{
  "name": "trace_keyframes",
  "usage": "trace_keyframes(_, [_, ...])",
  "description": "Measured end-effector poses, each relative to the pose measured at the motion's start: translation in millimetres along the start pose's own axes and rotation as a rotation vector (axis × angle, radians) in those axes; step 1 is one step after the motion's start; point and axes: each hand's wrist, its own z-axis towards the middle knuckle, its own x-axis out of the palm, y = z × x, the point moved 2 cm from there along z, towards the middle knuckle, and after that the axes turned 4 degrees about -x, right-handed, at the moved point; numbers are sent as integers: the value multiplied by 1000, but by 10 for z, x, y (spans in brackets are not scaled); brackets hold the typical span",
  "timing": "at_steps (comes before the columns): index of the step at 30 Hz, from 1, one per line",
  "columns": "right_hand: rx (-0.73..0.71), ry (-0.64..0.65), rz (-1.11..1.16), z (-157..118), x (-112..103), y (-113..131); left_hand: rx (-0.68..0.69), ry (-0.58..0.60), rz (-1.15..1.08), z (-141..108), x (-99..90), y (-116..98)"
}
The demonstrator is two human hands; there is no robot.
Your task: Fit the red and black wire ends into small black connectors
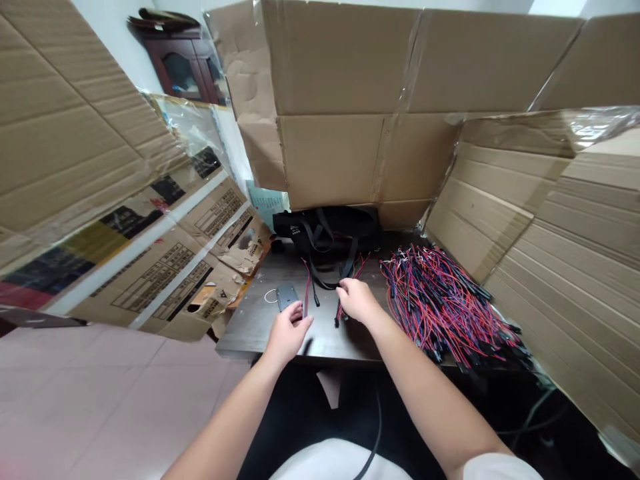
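Note:
My left hand (289, 331) rests at the near end of a grey flat device (287, 297) with a thin pale loop at its side. Its thumb and fingers are apart, and no held thing shows between them. Just beyond the fingertips lies a red and black wire lead (307, 287), next to a black lead with a connector end (317, 300). Farther right, my right hand (356, 300) has its fingers closed over a few red and black connector wires (338, 315), which run out both above and below the hand. The exact grip is partly hidden.
A large heap of red, blue and black wires (445, 303) covers the right of the dark table (255, 333). At the back lies a black bag (333, 227), its strap looping forward. Cardboard walls (340, 153) enclose the back and both sides.

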Motion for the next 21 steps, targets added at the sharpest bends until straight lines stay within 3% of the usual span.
trace_keyframes(3, [81, 40, -154, 66, -90, -120, 132, 49, 161, -63, -13, 45])
trace_keyframes(7, [119, 79, -255, 87, 16, -144, 230, 103, 340, -161, -9, 48])
trace_keyframes(12, [162, 37, -264, -1, 14, -190, 246, 150, 407, -197, -17, -48])
trace_keyframes(17, [123, -51, -138, -316, -122, -247, 206, 149, 387, -273, -30, -155])
trace_keyframes(21, [77, -189, 89, -718, -33, -247, 230, 136, 303, -366, 80, -260])
